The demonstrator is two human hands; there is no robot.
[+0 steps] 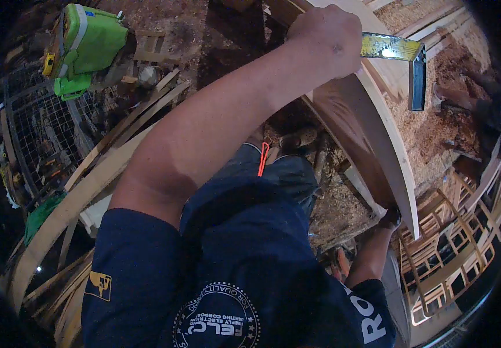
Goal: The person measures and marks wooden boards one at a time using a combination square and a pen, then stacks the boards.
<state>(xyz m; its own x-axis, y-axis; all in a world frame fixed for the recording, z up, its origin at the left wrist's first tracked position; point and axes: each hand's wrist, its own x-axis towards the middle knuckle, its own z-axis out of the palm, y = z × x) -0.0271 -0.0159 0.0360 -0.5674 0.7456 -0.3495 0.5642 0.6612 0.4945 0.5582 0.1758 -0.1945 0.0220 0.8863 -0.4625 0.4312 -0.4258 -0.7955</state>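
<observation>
My left hand (329, 43) reaches across to the top of the view, its fingers closed around a worn yellow tool (393, 47) with a dark metal end bent downward. Just beneath that fist runs a curved, pale wooden piece (387, 136) with a brown inner face. Near the lower end of this piece, my right hand (390, 219) is at its inner side, in shadow. The fingers of my right hand are mostly hidden, so their grip is unclear.
Curved wooden strips (76, 217) lie at the left. A green container (96, 37) is at the upper left, near a wire grid (27, 116). Slatted wooden frames (445, 249) stand at the lower right. Sawdust and shavings (401, 116) cover surfaces beyond the curved piece.
</observation>
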